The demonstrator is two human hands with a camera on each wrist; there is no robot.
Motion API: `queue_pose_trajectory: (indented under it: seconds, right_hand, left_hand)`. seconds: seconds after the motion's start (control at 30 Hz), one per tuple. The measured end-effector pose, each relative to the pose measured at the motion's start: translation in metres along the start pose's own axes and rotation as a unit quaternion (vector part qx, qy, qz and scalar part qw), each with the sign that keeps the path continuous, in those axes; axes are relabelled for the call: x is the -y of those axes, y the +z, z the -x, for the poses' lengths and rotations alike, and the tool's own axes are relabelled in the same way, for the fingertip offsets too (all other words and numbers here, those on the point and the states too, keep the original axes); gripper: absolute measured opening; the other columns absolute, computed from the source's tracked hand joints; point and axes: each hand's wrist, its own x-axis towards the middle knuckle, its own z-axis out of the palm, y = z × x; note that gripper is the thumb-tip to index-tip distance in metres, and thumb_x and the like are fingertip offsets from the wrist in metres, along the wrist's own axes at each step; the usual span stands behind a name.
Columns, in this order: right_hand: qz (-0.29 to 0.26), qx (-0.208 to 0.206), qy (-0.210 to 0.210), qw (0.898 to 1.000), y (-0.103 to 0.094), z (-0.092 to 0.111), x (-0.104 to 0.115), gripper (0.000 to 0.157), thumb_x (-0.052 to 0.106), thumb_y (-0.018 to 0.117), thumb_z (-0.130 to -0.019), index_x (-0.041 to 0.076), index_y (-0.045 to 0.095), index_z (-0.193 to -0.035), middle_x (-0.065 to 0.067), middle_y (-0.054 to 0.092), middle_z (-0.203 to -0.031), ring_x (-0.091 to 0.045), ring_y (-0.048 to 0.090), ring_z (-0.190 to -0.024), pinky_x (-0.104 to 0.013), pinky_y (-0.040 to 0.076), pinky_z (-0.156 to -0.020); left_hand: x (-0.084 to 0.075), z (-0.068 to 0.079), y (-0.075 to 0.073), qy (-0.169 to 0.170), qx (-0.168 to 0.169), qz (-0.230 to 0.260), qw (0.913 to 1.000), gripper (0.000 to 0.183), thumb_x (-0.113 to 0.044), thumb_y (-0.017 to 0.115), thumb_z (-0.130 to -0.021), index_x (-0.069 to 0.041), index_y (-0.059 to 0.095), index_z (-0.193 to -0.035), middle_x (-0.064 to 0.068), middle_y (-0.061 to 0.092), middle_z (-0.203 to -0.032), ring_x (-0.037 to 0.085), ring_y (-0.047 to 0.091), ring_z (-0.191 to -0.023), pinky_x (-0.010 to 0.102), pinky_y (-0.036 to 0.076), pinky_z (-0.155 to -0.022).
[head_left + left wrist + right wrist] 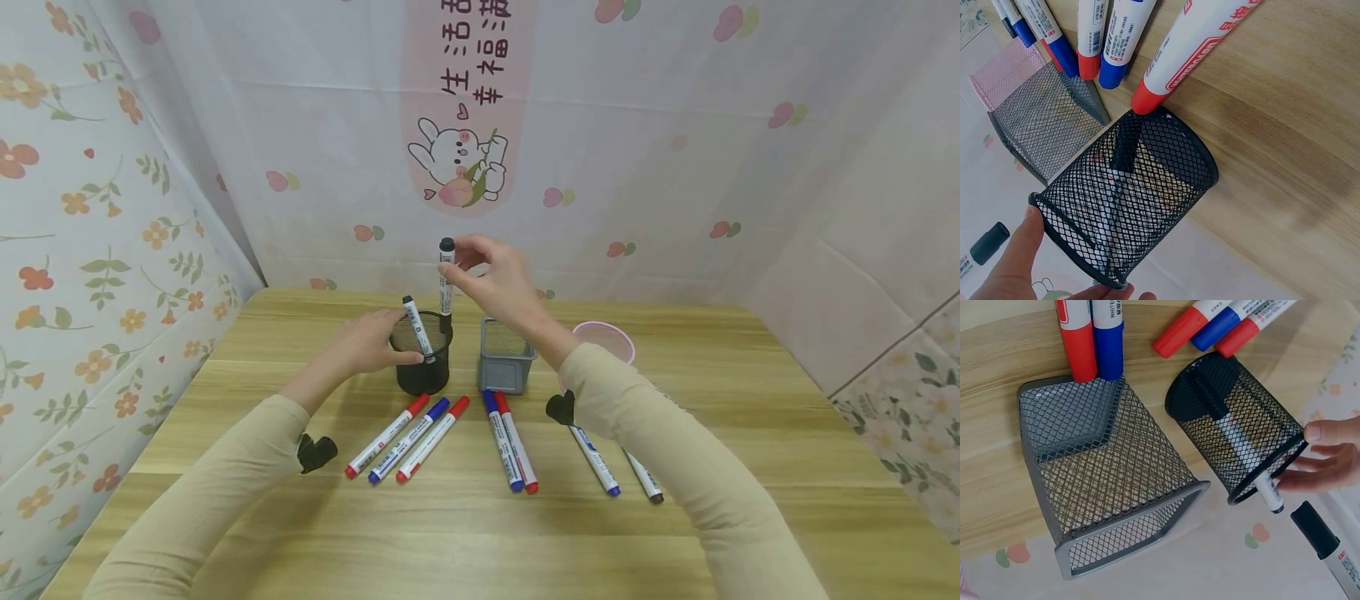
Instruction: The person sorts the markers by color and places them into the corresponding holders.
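Observation:
My left hand (371,342) holds the rim of the round black mesh pen cup (423,377), thumb on one side and fingers on the other, as the right wrist view shows. Inside the cup leans a black marker (417,325), cap down, its end sticking out above the rim. Just above the cup's right side, my right hand (498,279) pinches a second black marker (446,283) between thumb and fingers. That marker stands upright with its black cap (1316,530) pointing down toward the cup mouth.
Right of the cup stands a grey square mesh holder (504,375), then a pink mesh holder (607,337) partly behind my right forearm. Red and blue markers (408,442) lie before the black cup, a blue-and-red pair (510,442) before the grey holder, blue (597,462) and black (645,479) markers farther right.

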Motion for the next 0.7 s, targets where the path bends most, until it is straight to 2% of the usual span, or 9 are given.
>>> queue_pose_trajectory:
  seconds: [0.27,0.47,0.7]
  right_hand:
    - [-0.002,0.0,-0.003,1.0,0.006,-0.005,-0.001,0.031,0.02,0.066,-0.08,0.002,0.06,-0.105,-0.002,0.061,-0.086,-0.01,0.055,-0.078,-0.025,0.043,-0.068]
    - [0.014,0.009,0.012,1.0,0.013,-0.007,-0.003,0.032,0.023,0.065,-0.08,0.005,0.06,-0.107,0.001,0.06,-0.086,-0.008,0.055,-0.079,-0.023,0.043,-0.067]
    - [-0.004,0.02,0.017,1.0,0.023,-0.009,-0.007,0.03,0.02,0.065,-0.081,0.004,0.06,-0.106,0.0,0.06,-0.086,-0.009,0.055,-0.078,-0.022,0.043,-0.068]
  left_hand:
    - [0.0,0.0,0.0,0.003,-0.004,-0.008,1.0,0.08,-0.047,0.065,-0.074,-0.001,0.035,-0.133,0.019,0.042,-0.128,0.036,0.04,-0.114,0.054,0.034,-0.086]
    - [0.0,0.0,0.0,0.003,-0.001,-0.008,1.0,0.081,-0.047,0.064,-0.074,-0.001,0.035,-0.133,0.019,0.041,-0.129,0.036,0.039,-0.115,0.054,0.033,-0.088]
    - [0.0,0.001,0.0,0.006,-0.005,-0.007,0.9999,0.08,-0.047,0.065,-0.074,-0.001,0.036,-0.133,0.019,0.043,-0.127,0.036,0.041,-0.113,0.053,0.034,-0.086]
